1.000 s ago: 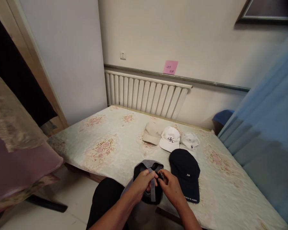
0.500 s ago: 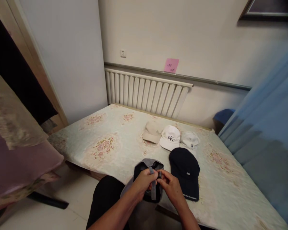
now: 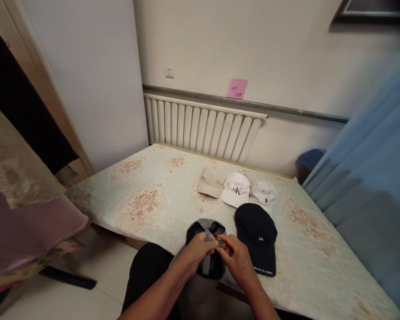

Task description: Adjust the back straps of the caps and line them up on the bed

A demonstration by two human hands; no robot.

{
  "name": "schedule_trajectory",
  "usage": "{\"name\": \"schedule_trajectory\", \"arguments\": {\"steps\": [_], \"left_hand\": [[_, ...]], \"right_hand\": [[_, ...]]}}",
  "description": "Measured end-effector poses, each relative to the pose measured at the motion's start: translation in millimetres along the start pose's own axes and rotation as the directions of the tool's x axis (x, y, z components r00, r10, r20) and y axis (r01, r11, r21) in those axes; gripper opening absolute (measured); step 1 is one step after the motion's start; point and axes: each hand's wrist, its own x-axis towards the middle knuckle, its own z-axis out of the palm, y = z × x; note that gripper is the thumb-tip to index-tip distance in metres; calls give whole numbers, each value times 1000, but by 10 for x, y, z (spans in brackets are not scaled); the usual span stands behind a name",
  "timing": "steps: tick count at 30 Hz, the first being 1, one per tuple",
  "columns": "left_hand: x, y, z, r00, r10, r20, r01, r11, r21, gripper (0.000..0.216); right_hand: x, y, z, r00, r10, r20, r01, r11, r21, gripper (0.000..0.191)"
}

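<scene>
A grey cap [image 3: 195,226] with a dark inside rests at the bed's front edge, its opening toward me. My left hand [image 3: 200,251] is closed on the cap's grey back strap [image 3: 206,266]. Thumb and fingers of my right hand [image 3: 235,253] pinch the small metal buckle [image 3: 219,242] of that strap, close beside the left fingertips. To the right lies a navy cap [image 3: 256,226] with its brim toward me. Behind it sit a beige cap [image 3: 211,182], a white cap with black letters [image 3: 236,190] and a pale cap with a small dark emblem [image 3: 264,192].
The flowered bed cover [image 3: 166,209] spreads under the caps. A white radiator [image 3: 203,129] stands along the wall behind. Blue curtain [image 3: 370,186] hangs at the right, and clothes [image 3: 20,164] hang at the left. My black-clad knee [image 3: 150,266] is below the bed edge.
The buckle has turned, so its metal frame now shows between my fingers. Both hands stay at the grey cap's strap. The view has tilted down slightly.
</scene>
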Motion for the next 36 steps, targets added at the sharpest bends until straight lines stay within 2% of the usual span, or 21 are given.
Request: {"name": "schedule_trajectory", "arguments": {"steps": [8, 16, 24, 27, 32, 36], "left_hand": [[-15, -5, -26, 999, -8, 33, 8, 1000, -7, 13], [-45, 54, -123, 991, -66, 113, 93, 963, -254, 23], [-13, 28, -135, 994, -62, 89, 86, 949, -304, 28], [-17, 21, -129, 992, -65, 105, 91, 960, -264, 29], [-38, 22, -131, 999, -26, 35, 26, 1000, -17, 34], [-42, 20, -122, 993, -75, 94, 78, 997, -25, 39]], "right_hand": [[-22, -34, -7, 999, -40, -10, 39, 999, -37, 20], [-29, 51, 18, 998, -4, -56, 7, 999, 49, 19], [-28, 78, 34, 997, 16, -81, -8, 996, 94, 18], [-34, 85, 24, 996, 23, -90, -13, 995, 104, 17], [-52, 89, 19, 995, 2, -95, 7, 996, 90, 18], [-60, 113, 33, 996, 0, -93, 9, 996, 94, 19]]}}
